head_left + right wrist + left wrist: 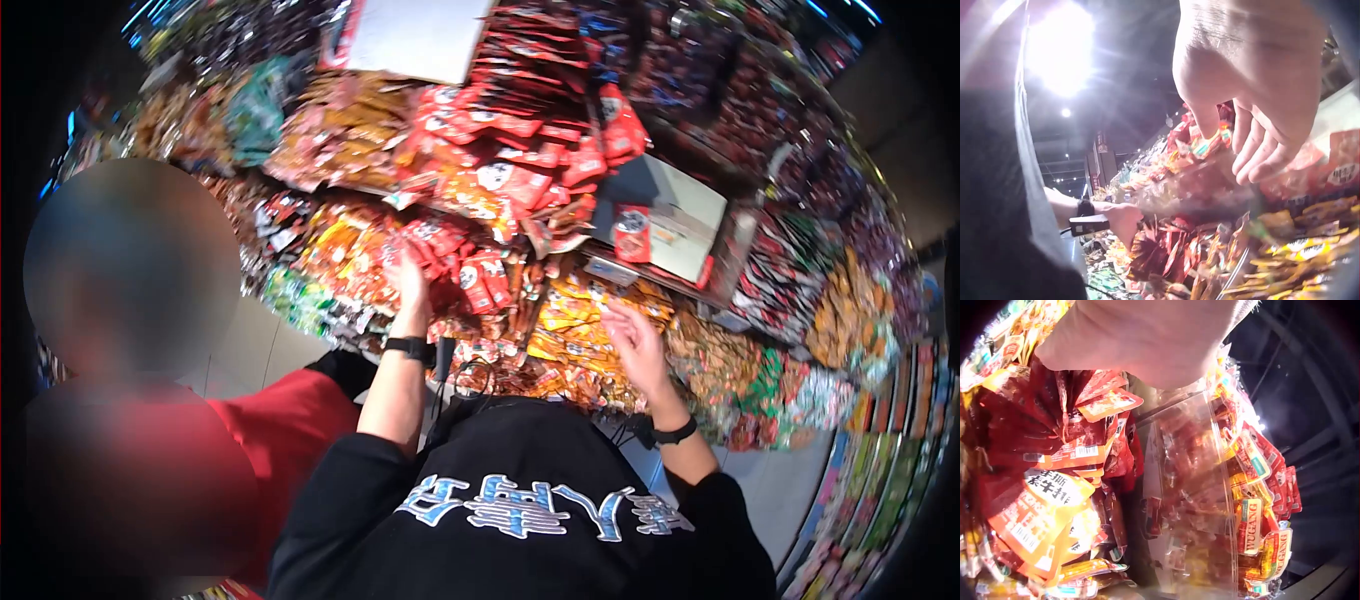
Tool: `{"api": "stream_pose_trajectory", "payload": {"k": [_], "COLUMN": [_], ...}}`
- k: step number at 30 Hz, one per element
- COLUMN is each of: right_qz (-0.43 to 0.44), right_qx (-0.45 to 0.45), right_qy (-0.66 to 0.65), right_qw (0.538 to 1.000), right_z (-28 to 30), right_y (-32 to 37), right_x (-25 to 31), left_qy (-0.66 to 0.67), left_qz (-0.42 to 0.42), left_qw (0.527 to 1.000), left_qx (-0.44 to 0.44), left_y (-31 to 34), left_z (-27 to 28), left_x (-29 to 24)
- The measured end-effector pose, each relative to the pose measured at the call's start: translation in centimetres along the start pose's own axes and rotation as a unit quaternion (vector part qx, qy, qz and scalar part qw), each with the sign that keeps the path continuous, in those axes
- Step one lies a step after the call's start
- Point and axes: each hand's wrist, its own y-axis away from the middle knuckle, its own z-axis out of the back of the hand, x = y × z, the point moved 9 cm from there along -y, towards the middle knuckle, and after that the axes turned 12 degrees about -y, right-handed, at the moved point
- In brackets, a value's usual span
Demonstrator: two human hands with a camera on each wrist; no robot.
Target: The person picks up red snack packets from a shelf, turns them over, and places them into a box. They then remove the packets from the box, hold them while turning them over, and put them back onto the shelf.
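My left hand (408, 285) reaches in at the left edge of a bunch of red snack packets (484, 282), its fingers looking straight against them. In the left wrist view the heel of that hand (1138, 340) overhangs red packets fanned out in a stack (1029, 447); its fingertips are hidden. Over yellow snack packets (572, 318) hovers my right hand (637, 347). The right wrist view shows the right hand (1254, 87) with fingers loosely bent downward and nothing held.
A clear plastic divider (1192, 487) stands beside the red stack. Farther back are a white board (408, 38) and an open box (690, 215) with a red packet (631, 234) in it. A person in a red shirt (290, 420) is close on my left.
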Motion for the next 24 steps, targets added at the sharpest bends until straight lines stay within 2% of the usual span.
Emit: {"api": "stream_pose_trajectory", "payload": {"k": [2,4,5,6,8,9,12,14,15,18,19,20,22,23,24], "right_qz": [0.03,0.024,0.036,0.05,-0.024,-0.062,-0.114,-0.095,-0.087,-0.013,0.036,0.065,0.125,0.136,0.135], "right_qx": [-0.05,-0.143,-0.152,-0.16,-0.129,-0.116,-0.049,-0.065,-0.072,-0.14,-0.152,-0.138,-0.108,-0.079,-0.07], "right_qy": [0.029,0.125,0.179,0.232,0.356,0.415,0.513,0.524,0.529,0.555,0.585,0.576,0.557,0.563,0.567], "right_qw": [0.998,0.982,0.971,0.958,0.925,0.9,0.849,0.844,0.841,0.82,0.796,0.803,0.814,0.811,0.81], "right_z": [2.9,6.2,7.5,8.4,9.3,9.9,9.6,10.2,10.4,11.7,11.5,11.4,11.1,10.8,10.6], "right_y": [-1.4,-3.4,-4.7,-6.1,-9.3,-10.6,-14.3,-16.2,-17.1,-19.6,-20.3,-21.3,-23.5,-24.4,-25.1], "right_x": [3.2,6.5,7.1,7.8,6.4,5.5,4.7,7.0,7.9,10.4,11.2,11.1,10.6,9.9,9.4], "left_qy": [0.008,0.025,0.027,0.016,-0.001,-0.029,0.035,-0.03,-0.07,-0.067,-0.026,-0.022,-0.114,-0.033,-0.123], "left_qz": [0.015,0.007,-0.003,0.007,0.02,0.004,0.012,-0.005,-0.001,0.001,-0.024,-0.043,-0.071,-0.082,-0.114], "left_qw": [0.997,1.0,0.999,1.0,0.999,0.999,0.999,0.999,0.997,0.997,0.999,0.999,0.99,0.995,0.986], "left_qx": [-0.069,-0.012,-0.045,-0.016,0.041,0.035,0.006,0.039,0.027,0.041,0.023,0.018,0.04,0.056,0.019], "left_y": [-1.8,-3.1,-3.2,-2.3,0.5,-1.6,1.0,-2.3,-1.6,-0.3,-0.3,-0.7,-0.7,-3.1,-4.4], "left_z": [0.4,0.4,0.8,0.8,1.7,0.7,1.7,-0.8,-0.5,0.5,0.3,0.0,0.2,-1.1,-2.4], "left_x": [2.1,2.8,3.0,2.6,1.3,3.2,1.9,5.3,5.2,4.4,4.7,5.1,4.8,6.8,8.4]}}
